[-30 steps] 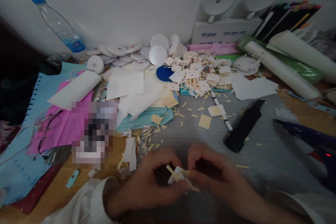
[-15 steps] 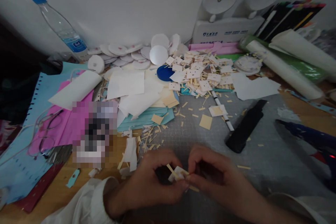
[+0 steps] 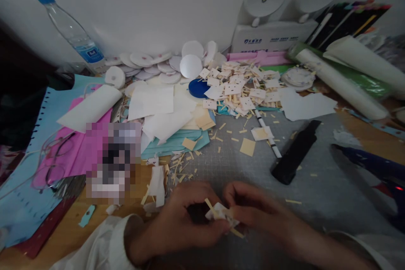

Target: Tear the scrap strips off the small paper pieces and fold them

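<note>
A small white paper piece (image 3: pixel 218 211) with thin yellow strips sticking out is pinched between my two hands, low in the middle of the view. My left hand (image 3: pixel 193 219) grips it from the left with thumb and fingers. From the right, my right hand (image 3: pixel 259 211) closes on its edge; the fingertips partly cover it. Beyond my hands lies a heap of similar white paper pieces (image 3: pixel 236 86) with dark dots and yellow strips. A loose yellow paper square (image 3: pixel 247 147) and a white pen (image 3: pixel 268 135) lie nearer on the grey cutting mat (image 3: pixel 228 168).
At the right are a black utility knife (image 3: pixel 295 152) and a dark blue glue gun (image 3: pixel 373 168) with a red light. White discs (image 3: pixel 142 61) line the wall beside a water bottle (image 3: pixel 72 29). Glasses (image 3: pixel 57 156) rest on pink paper at the left. Yellow scraps (image 3: pixel 183 168) are strewn about.
The white paper piece has shifted slightly right and turned a little between my hands. My right fingers have moved over its edge, and more of the lower yellow strip shows.
</note>
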Motion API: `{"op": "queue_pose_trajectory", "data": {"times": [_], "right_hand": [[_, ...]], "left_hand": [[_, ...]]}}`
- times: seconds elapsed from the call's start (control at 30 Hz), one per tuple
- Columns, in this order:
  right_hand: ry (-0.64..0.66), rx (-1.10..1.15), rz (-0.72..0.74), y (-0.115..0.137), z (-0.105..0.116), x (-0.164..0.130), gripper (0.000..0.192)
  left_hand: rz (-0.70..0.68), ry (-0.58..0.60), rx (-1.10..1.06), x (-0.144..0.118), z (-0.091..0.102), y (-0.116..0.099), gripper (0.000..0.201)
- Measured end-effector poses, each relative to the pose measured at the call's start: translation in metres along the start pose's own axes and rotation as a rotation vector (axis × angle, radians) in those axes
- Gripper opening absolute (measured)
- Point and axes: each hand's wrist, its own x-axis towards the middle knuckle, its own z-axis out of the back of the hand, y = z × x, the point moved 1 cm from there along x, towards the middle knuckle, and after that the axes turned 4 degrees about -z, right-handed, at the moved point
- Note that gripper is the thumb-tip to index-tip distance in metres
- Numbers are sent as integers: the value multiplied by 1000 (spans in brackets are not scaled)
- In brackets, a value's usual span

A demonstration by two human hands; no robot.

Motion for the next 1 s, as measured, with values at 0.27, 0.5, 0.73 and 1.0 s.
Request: {"op": "queue_pose_trajectory", "data": {"times": [0.27, 0.5, 0.73, 1.0], "right_hand": [[64, 239, -129, -1, -8, -2, 27], [63, 270, -98, -2, -9, 0, 24], [36, 156, -16, -12, -4, 2, 26], [50, 166, -1, -10, -6, 4, 28]], "left_hand": [[-15, 50, -65, 3, 1, -2, 5], [4, 36, -69, 4, 2, -5, 3], [21, 24, -66, 2, 2, -2, 8], [32, 42, -59, 0, 2, 2, 7]]}}
